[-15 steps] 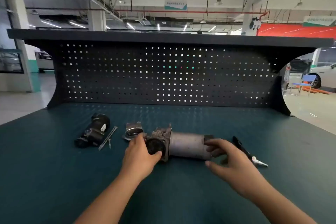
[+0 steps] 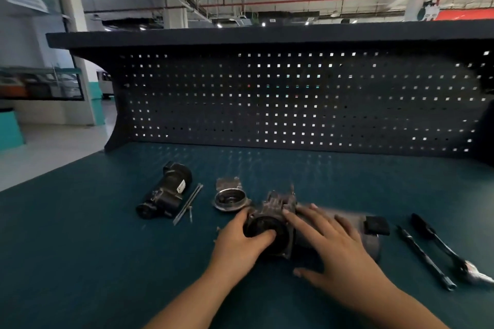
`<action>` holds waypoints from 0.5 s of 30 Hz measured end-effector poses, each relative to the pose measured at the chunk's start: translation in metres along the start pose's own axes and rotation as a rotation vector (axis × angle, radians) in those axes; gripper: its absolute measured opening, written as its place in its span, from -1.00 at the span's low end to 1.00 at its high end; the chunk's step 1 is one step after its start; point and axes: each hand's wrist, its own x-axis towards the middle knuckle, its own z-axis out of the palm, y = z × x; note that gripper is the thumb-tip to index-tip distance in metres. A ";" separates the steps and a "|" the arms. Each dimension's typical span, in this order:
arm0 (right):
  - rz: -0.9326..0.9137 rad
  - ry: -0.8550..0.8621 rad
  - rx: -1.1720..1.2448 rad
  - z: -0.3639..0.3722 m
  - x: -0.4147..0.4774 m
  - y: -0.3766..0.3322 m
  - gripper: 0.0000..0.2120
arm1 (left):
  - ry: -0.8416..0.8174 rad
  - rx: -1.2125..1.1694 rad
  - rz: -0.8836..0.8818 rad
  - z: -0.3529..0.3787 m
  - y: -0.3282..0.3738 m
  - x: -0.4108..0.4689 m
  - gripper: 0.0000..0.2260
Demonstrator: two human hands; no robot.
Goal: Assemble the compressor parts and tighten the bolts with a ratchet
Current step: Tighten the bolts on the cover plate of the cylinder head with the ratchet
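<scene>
- Head view: a compressor (image 2: 280,222) is seen lying on its side on a dark green bench (image 2: 80,248), towards the front and a little right of the middle.
- Its body is a dull grey cylinder, partly blurred. A grimy, rough housing with a round black face sits at the left end, and a black block at the right end.
- The round black face is held by the left hand (image 2: 240,244), with thumb and forefinger curled round its rim.
- The right hand (image 2: 339,246) is laid over the grey cylinder, fingers straight and spread wide, thumb stretched out to the side.
- Just behind and left of the compressor lies a round metal cover (image 2: 231,197). Further left, long bolts (image 2: 187,204) lie beside a black part (image 2: 165,192).
- To the right, well apart from the compressor, a slim rod (image 2: 422,256) and a ratchet (image 2: 449,251) lie side by side.
- The bench is closed at the back by a dark pegboard (image 2: 294,101). Open surface is left in front of it and across the near left.
</scene>
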 end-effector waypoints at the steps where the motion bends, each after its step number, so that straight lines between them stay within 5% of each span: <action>1: -0.001 0.016 0.017 -0.001 -0.001 0.001 -0.09 | 0.002 -0.004 0.007 0.001 0.001 -0.001 -0.70; 10: 0.014 0.126 -0.009 0.000 -0.004 0.022 -0.26 | -0.086 0.091 0.041 0.006 0.019 -0.010 -0.74; 13: 0.022 0.104 0.043 0.001 -0.004 0.021 -0.30 | 0.178 0.437 0.101 -0.020 0.025 0.030 -0.55; 15: 0.028 0.112 0.069 0.002 -0.004 0.019 -0.31 | 0.332 0.581 0.127 -0.043 0.022 0.072 -0.68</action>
